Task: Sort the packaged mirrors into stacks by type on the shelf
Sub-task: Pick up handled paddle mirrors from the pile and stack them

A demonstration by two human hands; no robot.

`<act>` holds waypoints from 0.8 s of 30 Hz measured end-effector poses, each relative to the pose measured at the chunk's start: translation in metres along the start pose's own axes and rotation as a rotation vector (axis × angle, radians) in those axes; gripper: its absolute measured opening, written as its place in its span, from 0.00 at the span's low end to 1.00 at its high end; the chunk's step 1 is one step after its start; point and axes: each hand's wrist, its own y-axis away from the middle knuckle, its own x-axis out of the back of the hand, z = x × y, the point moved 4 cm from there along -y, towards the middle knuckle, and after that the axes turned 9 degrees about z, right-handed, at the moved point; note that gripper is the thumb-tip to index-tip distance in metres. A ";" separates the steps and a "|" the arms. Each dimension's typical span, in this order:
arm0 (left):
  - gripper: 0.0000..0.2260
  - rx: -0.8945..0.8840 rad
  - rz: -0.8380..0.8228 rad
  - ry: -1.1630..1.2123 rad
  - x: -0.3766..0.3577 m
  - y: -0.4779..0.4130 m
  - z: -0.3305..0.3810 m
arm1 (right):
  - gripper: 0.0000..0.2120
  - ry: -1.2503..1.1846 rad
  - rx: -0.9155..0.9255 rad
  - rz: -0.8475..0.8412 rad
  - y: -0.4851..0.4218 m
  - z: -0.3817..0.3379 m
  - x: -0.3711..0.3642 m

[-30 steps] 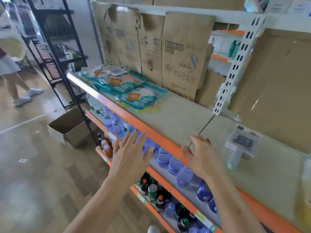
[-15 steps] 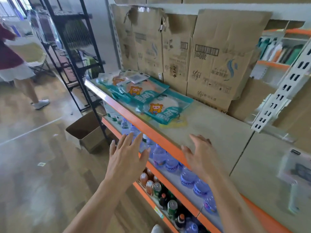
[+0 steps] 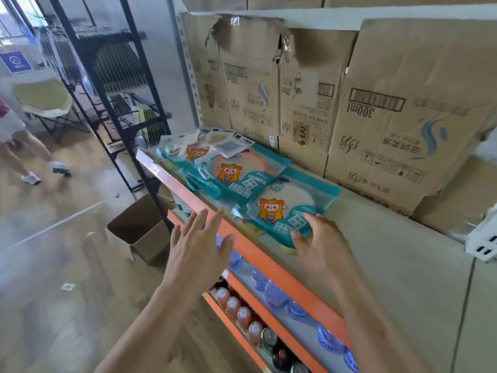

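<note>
Several teal mirror packages with a cartoon figure lie overlapping on the grey shelf [image 3: 390,254]. The nearest teal package [image 3: 285,208] lies by the orange front edge; another teal package [image 3: 242,173] sits behind it. A small pink square mirror package [image 3: 231,146] rests on top at the back. My right hand [image 3: 320,238] touches the near corner of the nearest package, fingers spread. My left hand [image 3: 199,246] hovers open in front of the shelf edge, holding nothing.
Tall cardboard boxes [image 3: 398,109] line the back of the shelf. Water bottles [image 3: 271,289] and drink cans fill the lower shelves. An open carton [image 3: 139,232] stands on the floor beside a black rack [image 3: 113,84]. A person [image 3: 16,141] walks at far left.
My view and both hands have shifted left along the shelf toward the teal packages. My right hand now reaches the nearest package; the handled mirror at the right has left the view.
</note>
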 end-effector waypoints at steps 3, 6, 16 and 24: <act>0.26 0.002 0.001 0.003 -0.002 -0.015 -0.009 | 0.26 0.001 -0.010 -0.029 -0.011 -0.005 -0.005; 0.26 -0.009 -0.004 0.013 -0.006 -0.031 -0.016 | 0.26 0.005 -0.027 -0.044 -0.019 -0.008 -0.009; 0.26 -0.084 0.001 0.065 -0.024 -0.113 -0.057 | 0.26 0.017 -0.109 0.038 -0.052 -0.021 -0.018; 0.26 -0.109 -0.016 0.135 -0.034 -0.201 -0.112 | 0.25 -0.001 -0.178 0.069 -0.117 -0.076 -0.057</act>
